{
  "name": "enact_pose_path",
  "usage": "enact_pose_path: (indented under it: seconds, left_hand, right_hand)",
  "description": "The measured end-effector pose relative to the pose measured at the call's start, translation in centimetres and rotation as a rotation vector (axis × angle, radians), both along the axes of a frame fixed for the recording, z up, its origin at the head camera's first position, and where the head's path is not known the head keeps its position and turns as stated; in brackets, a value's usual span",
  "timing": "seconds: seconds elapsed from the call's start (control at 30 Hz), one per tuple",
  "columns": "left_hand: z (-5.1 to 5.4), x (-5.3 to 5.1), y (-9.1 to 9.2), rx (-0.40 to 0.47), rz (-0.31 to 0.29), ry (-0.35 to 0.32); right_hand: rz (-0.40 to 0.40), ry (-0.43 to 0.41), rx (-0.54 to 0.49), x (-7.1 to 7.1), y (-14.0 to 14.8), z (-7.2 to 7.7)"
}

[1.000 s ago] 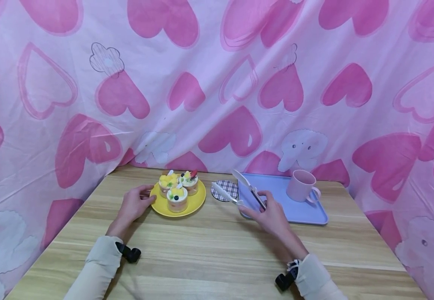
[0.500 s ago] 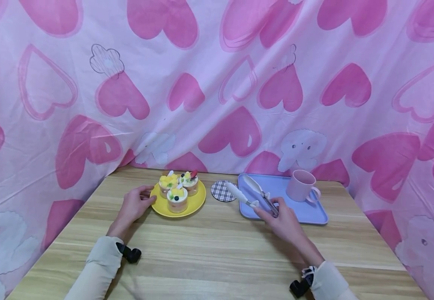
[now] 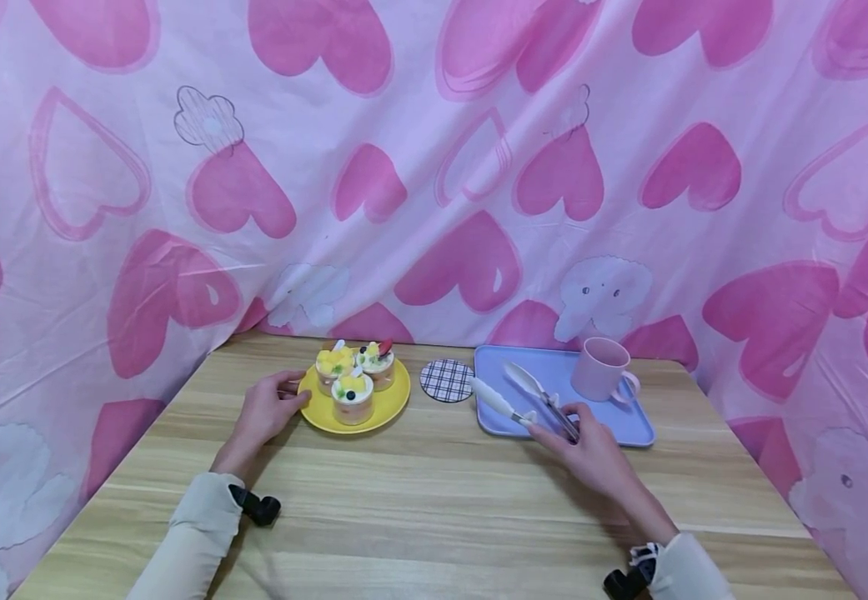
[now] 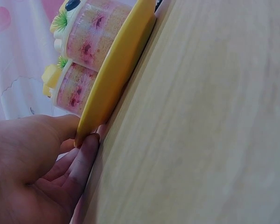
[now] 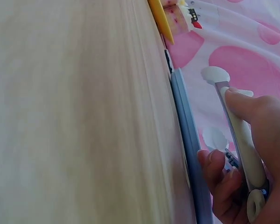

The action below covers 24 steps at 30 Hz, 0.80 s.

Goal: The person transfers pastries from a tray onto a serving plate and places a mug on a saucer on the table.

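Observation:
My left hand (image 3: 263,414) pinches the left rim of a yellow plate (image 3: 392,406); in the left wrist view the thumb is above the rim and a finger beneath it. The plate carries three dessert cups, the front cup (image 3: 353,400) topped with yellow fruit and a dark berry. My right hand (image 3: 591,450) grips a pair of tongs (image 5: 245,144) by the handles, their white tips spread apart and pointing to the far left. The tongs hang over the left part of a blue tray (image 3: 509,429). Whether the tips touch the tray is hard to tell.
A pink mug (image 3: 602,371) stands on the right part of the tray, handle to the right. A round plaid coaster (image 3: 446,381) lies between plate and tray. Behind the wooden table (image 3: 418,517) hangs a pink heart-patterned curtain (image 3: 373,275).
My right hand has moved right and nearer to me with the tongs, from beside the coaster to over the tray. My left hand and the plate have stayed in place.

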<state>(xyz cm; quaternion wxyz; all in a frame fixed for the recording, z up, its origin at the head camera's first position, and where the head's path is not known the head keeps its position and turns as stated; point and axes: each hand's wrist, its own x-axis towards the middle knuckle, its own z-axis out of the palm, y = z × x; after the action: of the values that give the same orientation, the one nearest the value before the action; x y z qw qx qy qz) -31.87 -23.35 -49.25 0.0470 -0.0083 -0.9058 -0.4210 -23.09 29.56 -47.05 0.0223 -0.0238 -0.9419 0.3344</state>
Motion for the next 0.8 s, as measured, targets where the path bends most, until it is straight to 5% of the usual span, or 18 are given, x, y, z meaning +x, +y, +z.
enact_pose_path:
  seconds: [0.8]
  left_hand:
    - [0.1, 0.1, 0.1, -0.013, 0.015, -0.011]
  right_hand:
    - [-0.027, -0.006, 0.056, 2.5, 5.4, -0.3]
